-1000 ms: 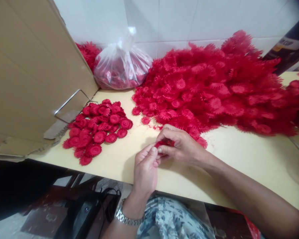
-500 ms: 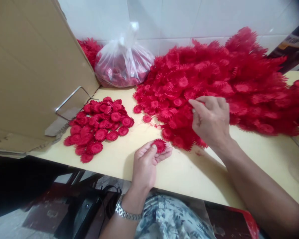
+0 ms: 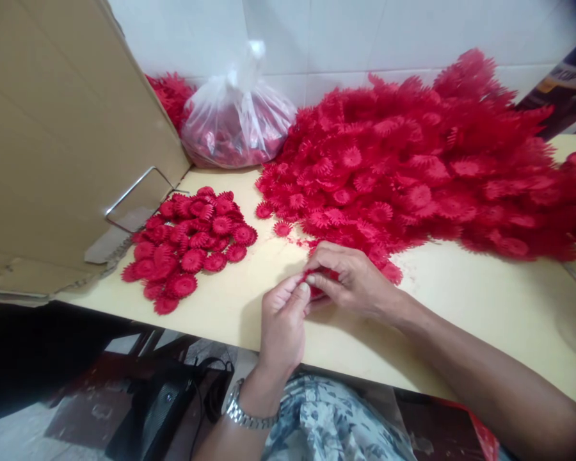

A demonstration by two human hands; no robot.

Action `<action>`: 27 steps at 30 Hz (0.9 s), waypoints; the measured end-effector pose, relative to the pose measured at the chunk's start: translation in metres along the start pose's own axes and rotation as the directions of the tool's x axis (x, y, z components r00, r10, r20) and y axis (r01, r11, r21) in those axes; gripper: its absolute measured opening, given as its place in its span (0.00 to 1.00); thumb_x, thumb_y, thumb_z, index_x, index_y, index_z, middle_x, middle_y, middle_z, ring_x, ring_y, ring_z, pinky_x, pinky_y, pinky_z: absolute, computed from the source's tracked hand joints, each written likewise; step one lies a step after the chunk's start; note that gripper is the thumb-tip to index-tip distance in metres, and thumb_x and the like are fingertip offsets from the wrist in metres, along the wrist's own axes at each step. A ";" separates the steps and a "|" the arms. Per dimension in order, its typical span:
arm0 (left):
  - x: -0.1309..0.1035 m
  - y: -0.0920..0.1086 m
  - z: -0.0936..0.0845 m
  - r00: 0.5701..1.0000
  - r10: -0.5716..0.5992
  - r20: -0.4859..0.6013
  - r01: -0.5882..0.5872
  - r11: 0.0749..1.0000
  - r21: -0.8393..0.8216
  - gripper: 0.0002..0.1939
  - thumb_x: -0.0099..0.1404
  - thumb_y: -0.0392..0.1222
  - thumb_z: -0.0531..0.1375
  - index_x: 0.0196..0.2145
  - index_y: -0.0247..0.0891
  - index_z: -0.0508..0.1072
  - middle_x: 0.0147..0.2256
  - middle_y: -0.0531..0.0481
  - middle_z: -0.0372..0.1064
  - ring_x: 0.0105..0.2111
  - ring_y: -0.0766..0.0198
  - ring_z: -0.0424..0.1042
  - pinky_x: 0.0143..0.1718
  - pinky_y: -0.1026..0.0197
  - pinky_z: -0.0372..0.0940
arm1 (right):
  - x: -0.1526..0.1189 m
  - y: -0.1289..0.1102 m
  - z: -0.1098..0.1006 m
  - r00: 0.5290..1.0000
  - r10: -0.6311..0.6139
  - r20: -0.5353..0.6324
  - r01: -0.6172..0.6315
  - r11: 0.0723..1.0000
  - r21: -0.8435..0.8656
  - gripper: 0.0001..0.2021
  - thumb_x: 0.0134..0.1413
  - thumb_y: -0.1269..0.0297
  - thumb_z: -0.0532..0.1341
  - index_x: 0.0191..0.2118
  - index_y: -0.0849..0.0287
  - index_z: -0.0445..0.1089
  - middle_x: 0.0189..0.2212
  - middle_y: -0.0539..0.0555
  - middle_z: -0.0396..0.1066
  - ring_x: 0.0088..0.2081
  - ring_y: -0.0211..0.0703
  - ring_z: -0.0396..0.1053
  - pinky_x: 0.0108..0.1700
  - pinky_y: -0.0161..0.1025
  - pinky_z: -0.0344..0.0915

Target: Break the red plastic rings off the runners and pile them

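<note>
Between thumb and fingers, my left hand [image 3: 285,314] grips a round red disc with a toothed rim [image 3: 318,288], mostly hidden by fingers. Over the same disc my right hand [image 3: 348,275] is closed, its thumb and fingertips pressed on the edge near the left thumb. Both hands are just above the table's front part. Behind them spreads a large heap of red toothed discs [image 3: 388,173]. Off to the left lies a smaller pile of red discs [image 3: 192,243], which look thicker and more compact.
A tied clear plastic bag [image 3: 240,121] of red pieces stands against the tiled wall. The cardboard sheet [image 3: 67,141] walls off the left side, with a bent metal wire [image 3: 129,192] beside it. Red scraps dot the pale table [image 3: 388,352]. A dark printed package [image 3: 566,89] stands back right.
My right hand has moved left and down from the large heap to the disc in my left hand. My left hand stays nearly in place, still gripping the disc.
</note>
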State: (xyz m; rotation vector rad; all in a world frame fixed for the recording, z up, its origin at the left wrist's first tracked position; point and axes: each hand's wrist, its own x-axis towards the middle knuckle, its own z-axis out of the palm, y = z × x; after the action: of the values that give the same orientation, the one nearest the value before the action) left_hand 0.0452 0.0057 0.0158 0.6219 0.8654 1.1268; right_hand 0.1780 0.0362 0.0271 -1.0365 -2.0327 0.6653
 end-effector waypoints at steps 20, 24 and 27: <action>0.003 -0.007 -0.009 0.990 0.137 0.025 -0.139 0.982 0.131 0.06 0.59 0.38 0.60 0.36 0.37 0.69 0.31 0.51 0.71 0.31 0.68 0.70 0.35 0.65 0.66 | -0.002 -0.001 0.007 0.995 -0.029 -0.093 0.013 0.986 -0.164 0.07 0.56 0.71 0.54 0.28 0.60 0.61 0.23 0.50 0.61 0.25 0.35 0.59 0.27 0.31 0.56; 0.004 -0.006 -0.006 0.992 0.128 0.008 -0.128 0.987 0.100 0.04 0.59 0.38 0.60 0.32 0.37 0.70 0.26 0.53 0.70 0.25 0.69 0.70 0.29 0.67 0.66 | -0.003 0.000 0.010 0.996 -0.057 -0.074 0.041 0.980 -0.196 0.09 0.58 0.70 0.52 0.26 0.60 0.58 0.22 0.49 0.59 0.24 0.34 0.57 0.26 0.31 0.53; 0.005 -0.006 -0.005 0.994 0.102 -0.044 -0.099 0.994 0.048 0.06 0.58 0.40 0.60 0.27 0.36 0.68 0.18 0.56 0.66 0.17 0.71 0.65 0.20 0.68 0.62 | -0.003 -0.004 0.011 0.999 -0.003 -0.044 -0.004 0.988 -0.155 0.11 0.59 0.69 0.50 0.24 0.59 0.55 0.20 0.48 0.58 0.22 0.33 0.56 0.25 0.31 0.52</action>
State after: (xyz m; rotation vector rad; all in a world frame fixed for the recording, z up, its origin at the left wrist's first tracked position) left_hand 0.0453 0.0084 0.0072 0.6853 0.9101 1.2193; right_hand 0.1683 0.0309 0.0222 -1.1311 -2.0708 0.4860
